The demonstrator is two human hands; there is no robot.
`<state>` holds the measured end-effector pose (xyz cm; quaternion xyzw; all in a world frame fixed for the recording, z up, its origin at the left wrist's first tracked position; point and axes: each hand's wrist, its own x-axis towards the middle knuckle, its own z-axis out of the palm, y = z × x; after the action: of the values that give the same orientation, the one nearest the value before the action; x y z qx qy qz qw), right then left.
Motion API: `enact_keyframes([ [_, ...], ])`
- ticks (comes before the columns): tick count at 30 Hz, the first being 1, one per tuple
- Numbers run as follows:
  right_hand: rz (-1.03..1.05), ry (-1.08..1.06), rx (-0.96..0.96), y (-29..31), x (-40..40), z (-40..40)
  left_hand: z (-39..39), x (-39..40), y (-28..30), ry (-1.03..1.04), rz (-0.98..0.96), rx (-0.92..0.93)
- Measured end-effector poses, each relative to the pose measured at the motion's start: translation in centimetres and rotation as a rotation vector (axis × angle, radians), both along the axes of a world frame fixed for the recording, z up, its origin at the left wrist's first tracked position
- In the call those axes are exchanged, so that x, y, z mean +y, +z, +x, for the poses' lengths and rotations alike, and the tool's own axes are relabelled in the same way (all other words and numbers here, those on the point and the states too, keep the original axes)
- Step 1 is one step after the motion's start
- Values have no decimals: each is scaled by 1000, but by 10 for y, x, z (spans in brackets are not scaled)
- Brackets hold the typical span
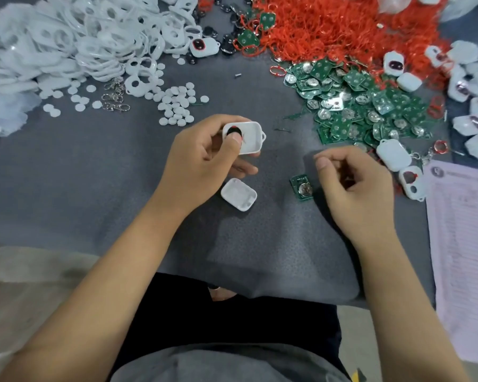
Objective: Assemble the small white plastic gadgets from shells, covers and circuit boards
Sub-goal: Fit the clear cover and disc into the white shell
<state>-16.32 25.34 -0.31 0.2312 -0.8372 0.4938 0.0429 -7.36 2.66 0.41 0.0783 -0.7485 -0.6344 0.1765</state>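
Observation:
My left hand (202, 158) grips a white plastic shell (250, 137), open side up, with my thumb pressing a black and red round part into its left end. A white cover (239, 194) lies on the grey cloth just below that hand. A green circuit board (301, 187) with a round coin cell lies flat beside my right hand (353, 183). The right hand's fingers are curled and loosely pinched just right of the board, and I cannot see anything in them.
A heap of white shells and covers (75, 42) fills the far left, with white discs (174, 106) and metal clasps (113, 97) in front. Red cord loops (342, 28) and green boards (364, 106) pile at the far right. Assembled gadgets (392, 154) and a paper sheet (467, 257) lie right.

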Motion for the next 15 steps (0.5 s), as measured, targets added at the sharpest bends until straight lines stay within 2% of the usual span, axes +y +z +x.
enact_keyframes([
  [3,156,-26,129,-6,14,16,0,1,0,-28,66,-36],
  [8,380,-24,226,-9,15,31,0,-2,-1,-46,277,-35],
  [15,431,106,287,-8,-10,23,8,-13,0,140,436,76],
])
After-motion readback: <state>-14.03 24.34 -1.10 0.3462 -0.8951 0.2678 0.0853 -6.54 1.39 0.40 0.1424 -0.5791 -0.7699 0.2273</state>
